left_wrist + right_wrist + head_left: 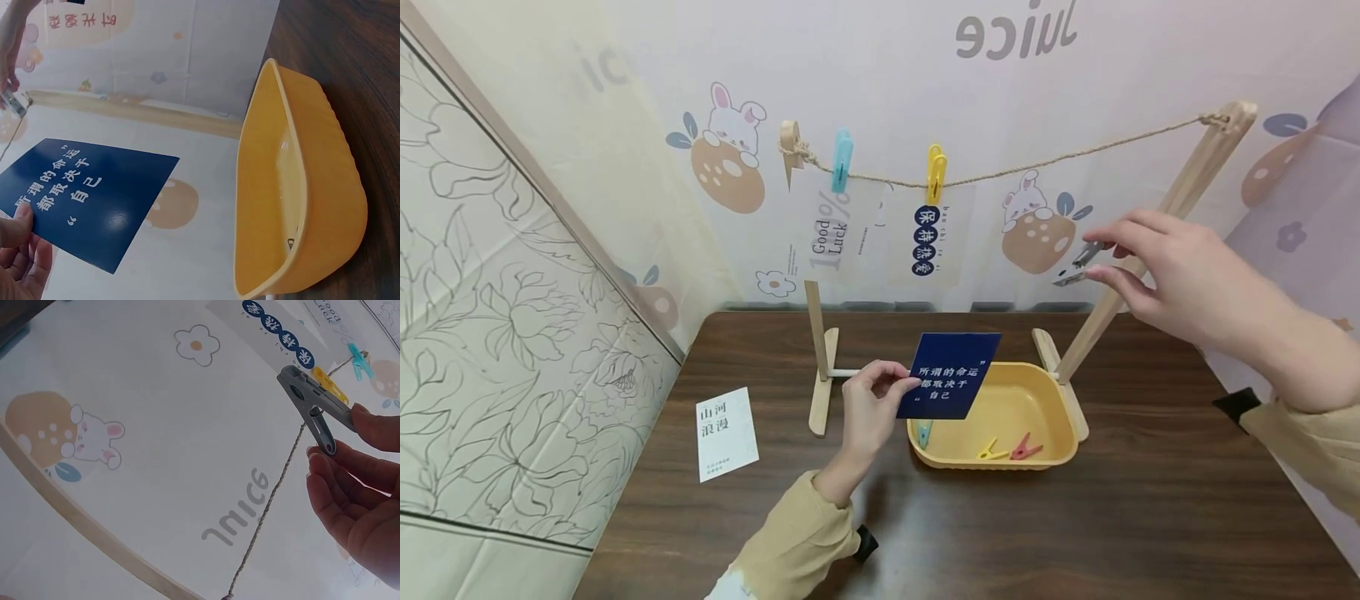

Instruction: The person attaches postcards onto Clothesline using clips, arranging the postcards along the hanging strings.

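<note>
My left hand [872,406] pinches a dark blue card [951,375] with white lettering by its left edge, above the yellow basket [1000,462]. Up at the right, my right hand [1180,271] holds a grey clothespin [312,403] between thumb and fingers, near the wooden post. A twine line [1037,162] runs between two wooden posts. On it, a blue clothespin [842,160] holds a pale card [835,237] and a yellow clothespin [936,173] holds a card with dark blue round characters [927,242].
Inside the basket lie a yellow clothespin [992,451], a red clothespin [1026,448] and a light blue clothespin [924,432]. A white card [727,435] rests on the brown table [970,542] at the left. The right post [1187,175] leans beside my right hand.
</note>
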Tool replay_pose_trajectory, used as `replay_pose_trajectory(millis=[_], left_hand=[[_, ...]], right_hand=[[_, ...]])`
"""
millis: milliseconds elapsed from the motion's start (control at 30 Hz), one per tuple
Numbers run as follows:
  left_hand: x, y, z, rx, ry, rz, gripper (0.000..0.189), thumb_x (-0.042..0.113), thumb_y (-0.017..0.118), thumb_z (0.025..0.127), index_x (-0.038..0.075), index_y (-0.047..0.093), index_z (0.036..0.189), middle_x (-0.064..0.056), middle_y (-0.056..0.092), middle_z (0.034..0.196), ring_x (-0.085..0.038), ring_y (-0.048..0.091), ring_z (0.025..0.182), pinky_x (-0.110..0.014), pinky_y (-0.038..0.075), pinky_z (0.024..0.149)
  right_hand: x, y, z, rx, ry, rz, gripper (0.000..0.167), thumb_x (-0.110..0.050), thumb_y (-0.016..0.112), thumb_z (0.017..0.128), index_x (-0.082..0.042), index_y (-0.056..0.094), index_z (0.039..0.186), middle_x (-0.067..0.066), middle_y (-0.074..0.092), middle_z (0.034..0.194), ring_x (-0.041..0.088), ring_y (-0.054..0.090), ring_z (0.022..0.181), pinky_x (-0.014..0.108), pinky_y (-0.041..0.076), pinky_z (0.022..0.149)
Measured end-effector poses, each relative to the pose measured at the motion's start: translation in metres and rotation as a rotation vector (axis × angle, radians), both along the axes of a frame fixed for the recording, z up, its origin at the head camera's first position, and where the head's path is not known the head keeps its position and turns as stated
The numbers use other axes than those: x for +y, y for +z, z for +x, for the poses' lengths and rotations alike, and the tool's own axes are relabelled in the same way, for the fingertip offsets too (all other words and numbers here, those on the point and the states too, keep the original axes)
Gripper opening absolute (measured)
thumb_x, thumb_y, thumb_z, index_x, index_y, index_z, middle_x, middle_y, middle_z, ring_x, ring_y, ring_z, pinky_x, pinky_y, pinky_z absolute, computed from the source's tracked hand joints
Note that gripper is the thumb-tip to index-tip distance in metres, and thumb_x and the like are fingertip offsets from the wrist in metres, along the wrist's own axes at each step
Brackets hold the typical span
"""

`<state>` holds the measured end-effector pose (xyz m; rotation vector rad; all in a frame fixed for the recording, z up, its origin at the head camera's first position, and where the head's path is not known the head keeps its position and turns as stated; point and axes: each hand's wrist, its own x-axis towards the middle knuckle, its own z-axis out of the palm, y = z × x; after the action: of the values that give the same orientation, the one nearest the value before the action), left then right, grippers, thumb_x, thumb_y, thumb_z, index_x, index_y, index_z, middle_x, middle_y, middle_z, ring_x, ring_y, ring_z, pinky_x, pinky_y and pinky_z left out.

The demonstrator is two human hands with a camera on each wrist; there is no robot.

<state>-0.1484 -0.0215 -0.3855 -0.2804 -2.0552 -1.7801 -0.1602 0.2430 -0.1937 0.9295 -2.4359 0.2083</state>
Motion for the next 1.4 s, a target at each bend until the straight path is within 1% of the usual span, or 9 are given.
replay_pose_trajectory(millis=[67,300,433,633,900,1000,1133,1233,1400], left_hand=[[0.002,0.004,-0.001,-0.009,-0.006,0.0,0.011,0.005,0.072,0.071,-0.001,0.064,0.073,-0.009,0.063,0.07,-0.018,0.056,0.06,-0.02,0.044,0.055],[0.009,0.038,0.004,-0.004,-0.007,-0.04,0.009,-0.002,0.069,0.072,-0.006,0.061,0.074,-0.016,0.062,0.069,-0.025,0.057,0.06,-0.024,0.046,0.055],[0.013,0.046,0.001,0.014,-0.013,-0.059,0.009,-0.002,0.069,0.073,-0.007,0.061,0.074,-0.016,0.062,0.07,-0.024,0.056,0.06,-0.024,0.046,0.057],[0.02,0.055,-0.007,0.04,-0.025,-0.051,0.01,-0.001,0.068,0.074,-0.007,0.061,0.075,-0.016,0.062,0.071,-0.025,0.056,0.062,-0.024,0.046,0.057],[0.028,0.065,-0.018,0.056,-0.012,-0.012,0.01,-0.001,0.069,0.073,-0.008,0.061,0.074,-0.017,0.062,0.071,-0.025,0.055,0.058,-0.021,0.044,0.054],[0.031,0.055,-0.032,0.064,-0.005,-0.007,0.012,0.004,0.07,0.074,-0.004,0.063,0.074,-0.012,0.063,0.071,-0.018,0.056,0.058,-0.021,0.045,0.054],[0.036,0.043,-0.051,0.06,0.007,-0.01,0.013,0.012,0.072,0.073,0.001,0.064,0.073,-0.005,0.063,0.069,-0.006,0.054,0.056,-0.019,0.045,0.054],[0.039,0.045,-0.056,0.053,0.01,-0.004,0.013,0.012,0.072,0.073,0.001,0.064,0.073,-0.004,0.063,0.069,-0.005,0.055,0.056,-0.019,0.046,0.054],[0.044,0.049,-0.065,0.068,0.016,0.008,0.013,0.01,0.072,0.073,0.0,0.065,0.073,-0.005,0.064,0.07,-0.005,0.056,0.057,-0.018,0.046,0.054]], right_hand=[[-0.001,0.003,-0.001,-0.008,-0.016,0.01,0.035,0.0,0.071,0.069,0.005,0.058,0.101,0.013,0.056,0.084,0.03,0.059,0.07,0.045,0.047,0.059],[-0.002,0.013,-0.007,0.016,-0.004,0.018,0.036,0.004,0.073,0.065,0.007,0.058,0.097,0.016,0.057,0.085,0.031,0.058,0.067,0.043,0.047,0.053],[-0.002,0.018,-0.011,0.028,0.002,0.024,0.036,0.004,0.073,0.064,0.007,0.059,0.097,0.017,0.058,0.084,0.031,0.058,0.066,0.038,0.046,0.05],[-0.003,0.025,-0.016,0.062,0.018,0.047,0.035,0.004,0.073,0.064,0.006,0.059,0.096,0.015,0.057,0.081,0.029,0.056,0.067,0.035,0.042,0.05],[-0.005,0.032,-0.019,0.031,-0.051,0.053,0.034,0.002,0.072,0.068,0.006,0.058,0.099,0.017,0.057,0.085,0.03,0.055,0.069,0.036,0.042,0.051],[-0.005,0.035,-0.022,0.051,-0.039,0.048,0.034,0.002,0.072,0.068,0.006,0.059,0.099,0.017,0.057,0.086,0.03,0.055,0.07,0.028,0.04,0.054],[-0.005,0.038,-0.027,0.087,-0.011,0.045,0.036,0.003,0.072,0.066,0.005,0.059,0.099,0.017,0.057,0.085,0.03,0.055,0.07,0.03,0.037,0.057],[-0.006,0.04,-0.03,0.092,-0.007,0.05,0.036,0.004,0.071,0.068,0.006,0.058,0.101,0.017,0.057,0.084,0.03,0.054,0.07,0.036,0.036,0.058],[-0.007,0.045,-0.034,0.079,-0.027,0.06,0.034,0.004,0.069,0.071,0.008,0.058,0.103,0.018,0.056,0.085,0.031,0.054,0.071,0.031,0.034,0.058]])
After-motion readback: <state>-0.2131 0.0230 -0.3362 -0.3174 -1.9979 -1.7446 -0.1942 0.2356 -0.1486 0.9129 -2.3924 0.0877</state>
